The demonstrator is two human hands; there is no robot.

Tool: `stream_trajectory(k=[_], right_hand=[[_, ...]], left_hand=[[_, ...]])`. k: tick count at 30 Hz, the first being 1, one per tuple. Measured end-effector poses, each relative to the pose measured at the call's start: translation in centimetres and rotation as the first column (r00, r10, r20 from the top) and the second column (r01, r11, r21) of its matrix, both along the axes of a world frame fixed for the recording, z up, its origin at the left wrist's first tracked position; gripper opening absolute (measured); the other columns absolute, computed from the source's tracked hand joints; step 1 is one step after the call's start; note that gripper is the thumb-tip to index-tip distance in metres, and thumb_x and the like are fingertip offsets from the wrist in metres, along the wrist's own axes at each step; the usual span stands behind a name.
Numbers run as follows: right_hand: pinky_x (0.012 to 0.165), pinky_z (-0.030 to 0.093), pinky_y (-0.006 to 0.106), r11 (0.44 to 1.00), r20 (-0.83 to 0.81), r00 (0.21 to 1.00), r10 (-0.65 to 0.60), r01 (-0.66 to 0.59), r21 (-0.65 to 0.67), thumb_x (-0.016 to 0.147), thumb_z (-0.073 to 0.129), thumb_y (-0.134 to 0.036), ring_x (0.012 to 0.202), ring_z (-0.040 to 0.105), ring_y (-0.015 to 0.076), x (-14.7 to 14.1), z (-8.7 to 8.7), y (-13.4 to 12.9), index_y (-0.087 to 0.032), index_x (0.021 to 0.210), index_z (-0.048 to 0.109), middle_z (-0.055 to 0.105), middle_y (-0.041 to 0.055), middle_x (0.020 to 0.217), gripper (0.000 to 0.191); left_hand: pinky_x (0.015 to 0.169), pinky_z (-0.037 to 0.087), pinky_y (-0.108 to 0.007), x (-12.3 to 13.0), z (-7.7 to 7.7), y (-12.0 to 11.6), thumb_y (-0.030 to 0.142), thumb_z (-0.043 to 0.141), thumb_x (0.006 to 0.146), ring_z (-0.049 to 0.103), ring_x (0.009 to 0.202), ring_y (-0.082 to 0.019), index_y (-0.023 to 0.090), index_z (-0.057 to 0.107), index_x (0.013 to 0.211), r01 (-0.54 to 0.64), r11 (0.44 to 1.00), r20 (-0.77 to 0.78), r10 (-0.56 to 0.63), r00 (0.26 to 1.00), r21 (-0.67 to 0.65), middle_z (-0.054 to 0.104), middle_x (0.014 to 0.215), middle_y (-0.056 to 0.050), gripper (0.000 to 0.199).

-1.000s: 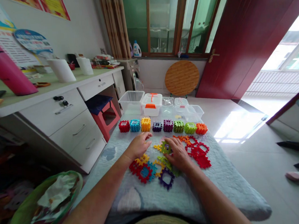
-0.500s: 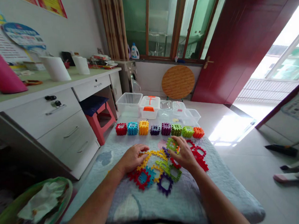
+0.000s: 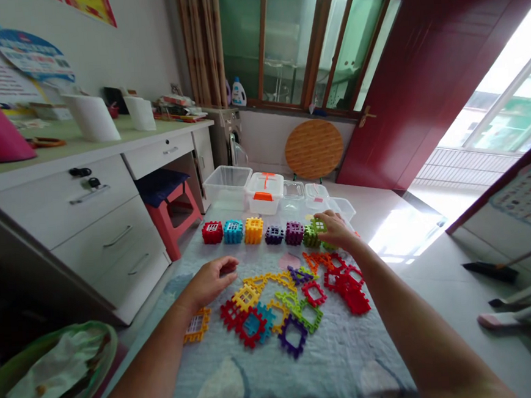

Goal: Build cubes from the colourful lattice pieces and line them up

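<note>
Over the row of stacked pieces, my right hand [image 3: 336, 229] holds a green square piece [image 3: 320, 225] by the dark green stack [image 3: 311, 236]. My left hand [image 3: 214, 278] hovers with curled, parted fingers over the cloth, left of the pile, holding nothing. Beside it lie yellow pieces [image 3: 246, 297]. Loose red pieces [image 3: 250, 326], a purple square [image 3: 293, 336] and a green square [image 3: 311, 315] fill the middle. Further left in the row stand red [image 3: 212, 232], blue [image 3: 234, 232], yellow [image 3: 254, 230], dark blue [image 3: 274, 234] and purple [image 3: 294, 233] stacks.
Behind the row stand a clear open bin [image 3: 228, 186] and a lidded box [image 3: 265, 193] with orange latches. A yellow-orange piece [image 3: 197, 325] lies by my left forearm. More red pieces [image 3: 356, 296] are at the right. A waste basket [image 3: 106, 340] stands at lower left.
My right hand has moved forward from the pile to the stacks with the green piece. My left hand has drawn back left, uncovering yellow pieces. The view has shifted slightly.
</note>
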State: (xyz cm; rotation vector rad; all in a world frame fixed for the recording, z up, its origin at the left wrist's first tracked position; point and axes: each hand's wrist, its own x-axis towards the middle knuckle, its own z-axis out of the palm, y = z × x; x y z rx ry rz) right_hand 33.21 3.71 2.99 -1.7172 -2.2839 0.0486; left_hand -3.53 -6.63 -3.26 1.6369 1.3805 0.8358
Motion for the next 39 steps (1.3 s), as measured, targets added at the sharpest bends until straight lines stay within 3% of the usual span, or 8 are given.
stream_trajectory(k=[9, 14, 21, 26, 29, 33, 36, 39], right_hand=[[0.095, 0.037, 0.041, 0.986, 0.117, 0.991, 0.068, -0.049, -0.162, 0.068, 0.059, -0.023, 0.116, 0.046, 0.0321, -0.5, -0.6, 1.6, -0.019, 0.13, 0.054, 0.055, 0.011, 0.128, 0.063], [0.098, 0.036, 0.043, 0.984, 0.125, 0.989, 0.083, -0.062, -0.168, 0.066, 0.062, -0.02, 0.12, 0.046, 0.0332, -0.7, -0.9, 1.8, -0.018, 0.136, 0.048, 0.054, 0.0122, 0.134, 0.071], [0.096, 0.038, 0.042, 0.987, 0.129, 0.99, 0.064, -0.044, -0.156, 0.067, 0.064, -0.018, 0.117, 0.05, 0.0319, -0.6, -1.2, 1.9, -0.02, 0.134, 0.05, 0.057, 0.0121, 0.129, 0.068], [0.097, 0.038, 0.044, 0.99, 0.101, 0.993, 0.054, -0.04, -0.136, 0.069, 0.065, -0.023, 0.118, 0.049, 0.0317, -0.4, -0.6, 1.5, -0.02, 0.137, 0.046, 0.055, 0.0126, 0.133, 0.071], [0.097, 0.039, 0.044, 0.997, 0.019, 0.998, 0.065, -0.064, -0.051, 0.071, 0.065, -0.028, 0.121, 0.047, 0.0322, -0.2, 0.1, 0.0, -0.019, 0.137, 0.044, 0.051, 0.0139, 0.135, 0.07], [0.097, 0.041, 0.043, 0.988, -0.111, 0.983, 0.145, -0.137, 0.075, 0.075, 0.061, -0.027, 0.116, 0.051, 0.0289, -0.4, 0.4, -4.3, -0.02, 0.132, 0.049, 0.056, 0.0112, 0.127, 0.058], [0.095, 0.042, 0.041, 0.976, -0.155, 0.964, 0.217, -0.213, 0.044, 0.081, 0.058, -0.027, 0.11, 0.054, 0.0259, -1.3, -0.5, -8.3, -0.021, 0.124, 0.056, 0.06, 0.0104, 0.12, 0.043], [0.092, 0.043, 0.041, 0.964, -0.178, 0.948, 0.265, -0.263, 0.035, 0.083, 0.056, -0.025, 0.105, 0.056, 0.0251, -2.5, -2.2, -11.1, -0.022, 0.119, 0.06, 0.062, 0.01, 0.115, 0.036]], left_hand=[[0.091, 0.051, -0.036, 0.3, 0.0, -0.1, 0.035, 0.063, 0.07, 0.067, 0.098, -0.025, 0.017, 0.068, 0.101, -0.007, 0.996, -0.08, 0.014, 0.997, 0.086, 0.072, 0.105, -0.009, 0.036], [0.091, 0.052, -0.036, 0.3, -0.1, -0.1, 0.035, 0.064, 0.069, 0.068, 0.096, -0.025, 0.018, 0.069, 0.099, -0.015, 0.994, -0.081, 0.024, 0.996, 0.106, 0.072, 0.104, -0.008, 0.035], [0.092, 0.051, -0.035, 0.2, -0.5, 0.0, 0.034, 0.06, 0.072, 0.067, 0.098, -0.024, 0.017, 0.068, 0.102, 0.01, 0.992, -0.133, 0.007, 0.991, 0.126, 0.07, 0.108, -0.009, 0.036], [0.093, 0.05, -0.035, 0.4, -0.2, 0.0, 0.037, 0.06, 0.071, 0.066, 0.099, -0.024, 0.018, 0.068, 0.101, 0.006, 0.994, -0.147, 0.01, 0.989, 0.111, 0.071, 0.107, -0.008, 0.037], [0.094, 0.05, -0.036, 0.4, 0.2, -0.2, 0.04, 0.062, 0.069, 0.066, 0.101, -0.025, 0.018, 0.067, 0.103, -0.001, 0.998, -0.129, 0.01, 0.992, 0.066, 0.071, 0.109, -0.008, 0.041], [0.096, 0.048, -0.037, -0.4, 1.8, -1.6, 0.042, 0.063, 0.069, 0.063, 0.106, -0.027, 0.017, 0.066, 0.11, 0.014, 1.0, -0.16, -0.011, 0.987, 0.02, 0.069, 0.115, -0.01, 0.048], [0.102, 0.043, -0.038, -1.8, 3.1, -3.8, 0.042, 0.066, 0.068, 0.059, 0.113, -0.029, 0.019, 0.067, 0.112, 0.044, 0.999, -0.256, -0.035, 0.966, 0.03, 0.066, 0.12, -0.01, 0.05], [0.107, 0.036, -0.04, -3.5, 3.4, -6.1, 0.041, 0.074, 0.059, 0.051, 0.123, -0.031, 0.024, 0.065, 0.117, 0.104, 0.994, -0.365, -0.083, 0.927, 0.037, 0.062, 0.126, -0.008, 0.06]])
